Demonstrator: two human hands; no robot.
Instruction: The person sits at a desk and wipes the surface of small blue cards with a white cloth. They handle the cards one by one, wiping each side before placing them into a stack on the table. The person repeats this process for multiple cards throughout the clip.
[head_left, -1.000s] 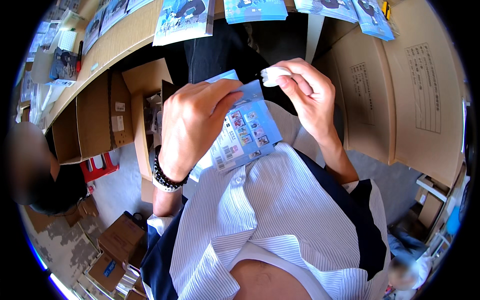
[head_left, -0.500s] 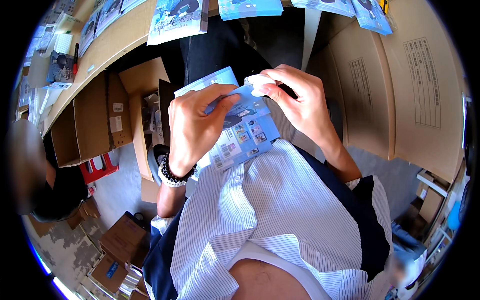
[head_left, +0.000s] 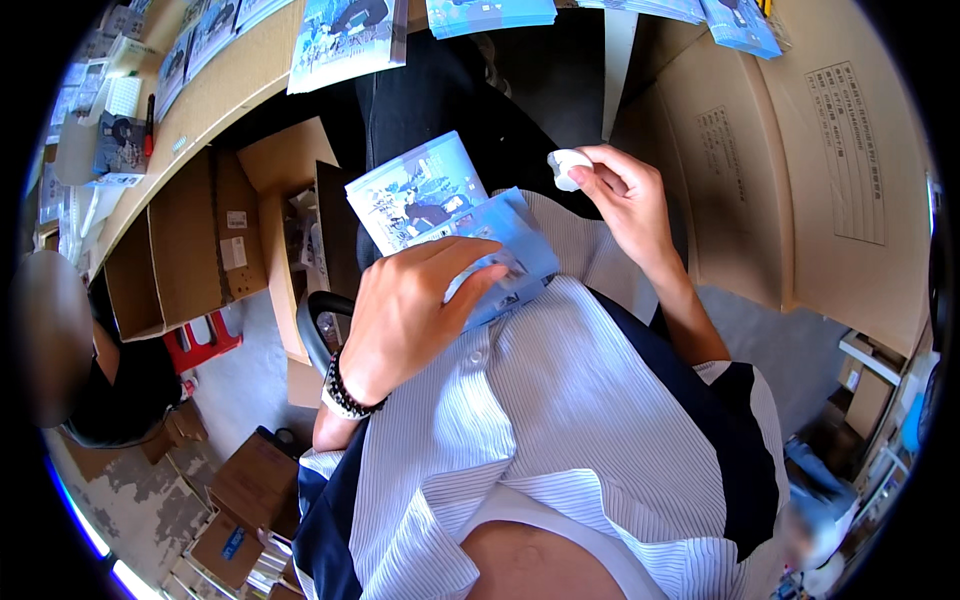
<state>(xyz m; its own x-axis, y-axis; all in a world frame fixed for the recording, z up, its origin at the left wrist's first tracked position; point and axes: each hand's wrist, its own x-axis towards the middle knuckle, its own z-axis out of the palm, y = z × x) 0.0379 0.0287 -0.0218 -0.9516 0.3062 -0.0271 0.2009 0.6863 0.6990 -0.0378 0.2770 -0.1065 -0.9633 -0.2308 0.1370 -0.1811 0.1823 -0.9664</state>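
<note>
My left hand (head_left: 420, 300) is closed on a blue printed packet (head_left: 520, 232) in my lap, thumb and index finger near each other on its face. Its other fingertips are hidden. Under and beyond that packet lies another blue-and-white packet (head_left: 415, 192), tilted, with a figure printed on it. My right hand (head_left: 628, 200) is raised to the right, apart from the packets. Between its thumb and fingers it pinches a small white wad (head_left: 568, 168), perhaps a crumpled cloth or tissue.
Stacks of similar packets (head_left: 350, 40) lie along the wooden table (head_left: 215, 100) ahead. Open cardboard boxes (head_left: 185, 240) stand below it on the left. Large cartons (head_left: 840, 170) rise at the right. Another person (head_left: 125, 350) sits at the far left near a red stool (head_left: 205, 340).
My right hand has drawn away from the packet to the right with the white wad. My left hand has moved lower over the packets, and the printed packet beyond it now shows more.
</note>
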